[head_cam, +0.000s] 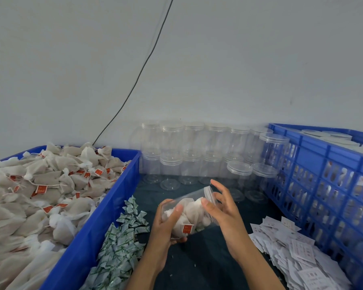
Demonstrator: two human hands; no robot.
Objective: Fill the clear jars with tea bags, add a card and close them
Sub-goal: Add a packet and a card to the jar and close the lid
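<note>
Jar (194,214) is the landmark here: a clear one, tilted on its side above the dark counter (199,262), its lidded end pointing up and to the right, and packed with white tea bags, one showing a red tag through the wall. The left hand (167,225) cups the jar's base from below, its grip wrapped round the lower body with the thumb lying across the front. The right hand (222,208) is at the lid end (208,194); its thumb presses on the jar just under the lid and the fingers are spread and loosely bent around the rim, so whether this grip actually clamps the lid I cannot tell. Left of the jar stands a blue bin (105,208) heaped with loose tea bags (40,197), and between bin and jar lies a strip of small green-printed sachets (122,241). Right of the jar, white cards (289,250) lie scattered against a blue slatted crate (323,170). Behind the jar, empty clear jars with lids (197,155) are stacked two high along the wall.
</note>
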